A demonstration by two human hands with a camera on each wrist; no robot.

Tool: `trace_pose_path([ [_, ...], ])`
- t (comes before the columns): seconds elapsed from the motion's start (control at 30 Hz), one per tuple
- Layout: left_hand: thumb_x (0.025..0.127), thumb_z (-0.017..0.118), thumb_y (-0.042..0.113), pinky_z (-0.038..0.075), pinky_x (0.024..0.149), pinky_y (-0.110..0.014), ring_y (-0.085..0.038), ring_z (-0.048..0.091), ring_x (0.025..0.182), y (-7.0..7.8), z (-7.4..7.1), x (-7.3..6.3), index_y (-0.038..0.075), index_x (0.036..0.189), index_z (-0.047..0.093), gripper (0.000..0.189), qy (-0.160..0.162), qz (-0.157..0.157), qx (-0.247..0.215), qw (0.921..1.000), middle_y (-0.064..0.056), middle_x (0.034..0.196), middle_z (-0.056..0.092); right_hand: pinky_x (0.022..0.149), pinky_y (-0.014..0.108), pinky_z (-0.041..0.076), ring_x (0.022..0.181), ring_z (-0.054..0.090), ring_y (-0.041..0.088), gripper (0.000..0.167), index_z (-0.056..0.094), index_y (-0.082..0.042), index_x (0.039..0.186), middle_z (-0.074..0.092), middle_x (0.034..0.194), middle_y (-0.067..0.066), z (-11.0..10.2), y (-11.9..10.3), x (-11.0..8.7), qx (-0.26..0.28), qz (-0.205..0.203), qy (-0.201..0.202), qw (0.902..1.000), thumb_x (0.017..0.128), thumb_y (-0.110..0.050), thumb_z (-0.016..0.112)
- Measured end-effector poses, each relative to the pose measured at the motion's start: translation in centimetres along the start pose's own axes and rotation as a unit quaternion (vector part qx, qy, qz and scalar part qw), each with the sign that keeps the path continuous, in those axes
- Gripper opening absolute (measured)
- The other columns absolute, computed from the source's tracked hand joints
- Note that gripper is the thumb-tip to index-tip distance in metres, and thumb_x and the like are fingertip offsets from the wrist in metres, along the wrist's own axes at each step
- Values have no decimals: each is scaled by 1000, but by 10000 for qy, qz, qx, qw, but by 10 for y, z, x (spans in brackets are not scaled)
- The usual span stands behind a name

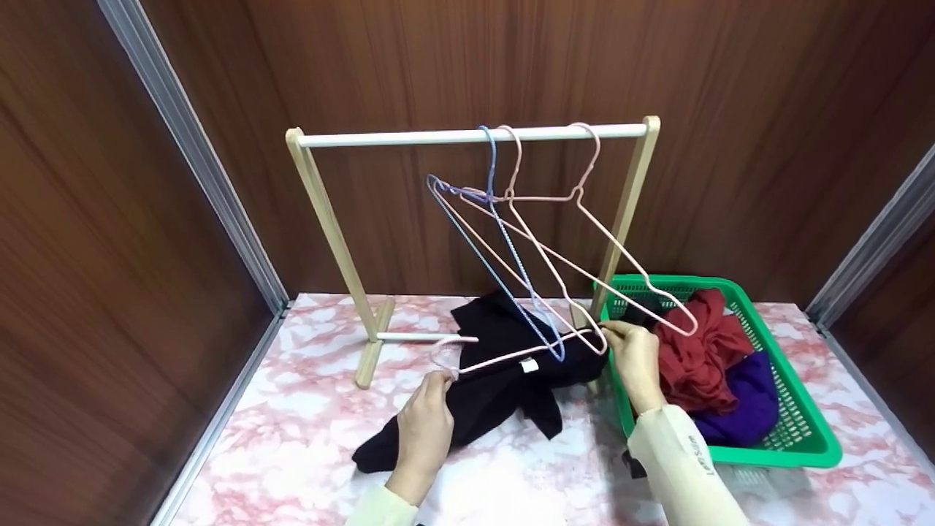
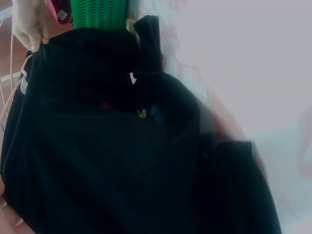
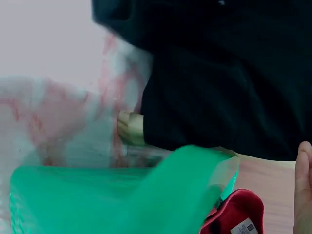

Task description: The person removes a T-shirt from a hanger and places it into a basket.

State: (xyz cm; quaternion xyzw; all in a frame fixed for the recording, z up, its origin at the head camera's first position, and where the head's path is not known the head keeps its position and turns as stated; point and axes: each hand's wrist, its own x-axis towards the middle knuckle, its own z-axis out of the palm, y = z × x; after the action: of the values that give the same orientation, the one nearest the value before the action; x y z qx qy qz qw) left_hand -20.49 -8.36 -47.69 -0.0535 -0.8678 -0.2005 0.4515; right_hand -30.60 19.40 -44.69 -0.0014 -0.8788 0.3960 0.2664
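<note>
A black garment (image 1: 482, 409) with a small white tag is spread between both hands over the marbled tabletop. Along its upper edge lies a pink hanger (image 1: 504, 358), its hook toward the rack; one end runs to the garment's right side. My left hand (image 1: 425, 424) pinches the garment's edge together with the hanger near the base of its hook. On the far side, my right hand (image 1: 634, 358) grips the garment's right edge, beside the green basket. The right hand (image 2: 29, 22) also shows in the left wrist view, fingertips on the black cloth.
A wooden rack (image 1: 475, 136) with a white rail stands behind. From it hang a blue hanger (image 1: 491, 164) and two pink hangers (image 1: 588, 157), reaching down over the garment. At right, a green basket (image 1: 803, 438) holds a red cloth (image 1: 705, 351) and a purple cloth (image 1: 752, 402).
</note>
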Motion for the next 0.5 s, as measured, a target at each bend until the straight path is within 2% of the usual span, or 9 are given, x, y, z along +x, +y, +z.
trace_pose_path([
  [0.13,86,64,7,48,51,-38,-28,64,63,-1,1,0,9,91,59,7,-121,-282,-167,9994,-1,84,66,76,47,52,86,69,37,11,75,2,91,73,90,20,2,4,-4,-8,-281,45,9996,82,1,68],
  [0.37,90,60,10,48,49,-39,-27,65,61,-4,1,-1,8,89,59,3,-524,-840,-440,9941,-2,82,67,71,47,53,80,70,34,12,74,4,87,73,85,19,5,13,-9,-155,-981,-217,9948,78,7,68],
  [0.43,90,60,10,48,50,-39,-26,65,62,-6,1,-2,8,88,58,3,-588,-1030,-535,9915,-1,82,67,70,43,53,80,70,31,11,74,3,88,73,85,18,5,13,-9,-97,-888,-334,9954,78,5,69],
  [0.5,91,58,11,48,50,-39,-25,64,62,-7,2,-3,9,88,57,4,-693,-1246,-646,9877,-1,82,67,68,33,52,76,67,23,11,74,3,90,73,85,18,4,12,-9,90,-615,-516,9967,80,2,69],
])
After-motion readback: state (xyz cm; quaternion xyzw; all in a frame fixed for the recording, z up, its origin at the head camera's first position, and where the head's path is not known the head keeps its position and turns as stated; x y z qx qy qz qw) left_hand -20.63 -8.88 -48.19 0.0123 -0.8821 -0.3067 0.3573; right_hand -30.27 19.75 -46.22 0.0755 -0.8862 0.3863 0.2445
